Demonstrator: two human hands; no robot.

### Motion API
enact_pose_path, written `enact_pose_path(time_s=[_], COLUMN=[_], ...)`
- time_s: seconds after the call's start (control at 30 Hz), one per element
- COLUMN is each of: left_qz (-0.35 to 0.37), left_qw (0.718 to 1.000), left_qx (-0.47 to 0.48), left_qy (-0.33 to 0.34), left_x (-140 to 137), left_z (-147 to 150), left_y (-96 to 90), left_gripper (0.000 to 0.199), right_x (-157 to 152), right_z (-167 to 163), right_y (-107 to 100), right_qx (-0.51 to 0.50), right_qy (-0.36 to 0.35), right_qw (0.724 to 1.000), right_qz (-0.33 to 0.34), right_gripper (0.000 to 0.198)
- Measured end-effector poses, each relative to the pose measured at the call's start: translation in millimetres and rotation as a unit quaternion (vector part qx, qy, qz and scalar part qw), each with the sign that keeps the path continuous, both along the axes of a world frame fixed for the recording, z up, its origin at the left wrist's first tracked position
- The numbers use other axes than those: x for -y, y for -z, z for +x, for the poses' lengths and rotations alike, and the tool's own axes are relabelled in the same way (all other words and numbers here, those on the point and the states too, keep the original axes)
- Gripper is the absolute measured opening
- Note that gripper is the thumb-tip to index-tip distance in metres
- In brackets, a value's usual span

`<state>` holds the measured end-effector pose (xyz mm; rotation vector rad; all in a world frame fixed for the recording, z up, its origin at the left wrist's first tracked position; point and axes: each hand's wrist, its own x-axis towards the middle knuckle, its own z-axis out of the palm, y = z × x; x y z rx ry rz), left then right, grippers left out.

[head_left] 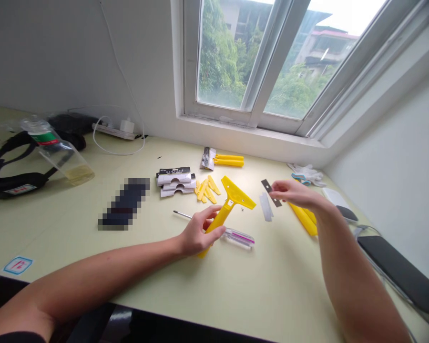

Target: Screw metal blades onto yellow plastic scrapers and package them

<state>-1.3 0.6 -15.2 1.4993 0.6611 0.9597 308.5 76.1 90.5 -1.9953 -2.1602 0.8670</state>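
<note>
My left hand (202, 232) is wrapped round the handle of a yellow scraper (232, 193), whose wide head points away from me. Under that hand lies a screwdriver (239, 237) with a clear and purple handle. Between the fingertips of my right hand (293, 193) is a dark, flat scraper blade (266, 186) with holes in it. A pale translucent strip (266, 207) lies on the table just below the blade. Small screws (242, 209) sit beside the scraper head. Several loose yellow plastic pieces (206, 188) are spread behind my left hand.
Stacked card sleeves (176, 181) and packaged yellow scrapers (229, 160) lie toward the window. More yellow handles (303, 218) rest beside my right wrist, near white gloves (309, 174). At left stand a tilted bottle (62, 155) and a black headset strap (17, 183); a pixelated dark object (125, 205) lies nearer.
</note>
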Motion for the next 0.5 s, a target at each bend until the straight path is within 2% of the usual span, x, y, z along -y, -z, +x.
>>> enact_pose_path(time_s=[0.07, 0.17, 0.3, 0.5], left_qz=[0.024, 0.049, 0.061, 0.063], left_qw=[0.999, 0.996, 0.993, 0.993], left_qx=[-0.033, -0.080, -0.100, -0.102], left_qy=[0.003, 0.008, 0.004, 0.011], left_x=[1, 2, 3, 3], left_z=[0, 1, 2, 1], left_y=[-0.2, -0.8, -1.6, -1.9], left_gripper=[0.043, 0.041, 0.040, 0.038], right_x=[17, 38, 46, 36], right_z=[-21, -53, -77, -75], right_y=[-19, -36, -31, -11], right_qx=[-0.157, -0.241, -0.228, -0.205], right_qy=[-0.013, -0.041, -0.075, -0.086], right_qw=[0.986, 0.968, 0.971, 0.974], right_qz=[0.045, 0.048, 0.022, 0.039], right_gripper=[0.040, 0.042, 0.040, 0.034])
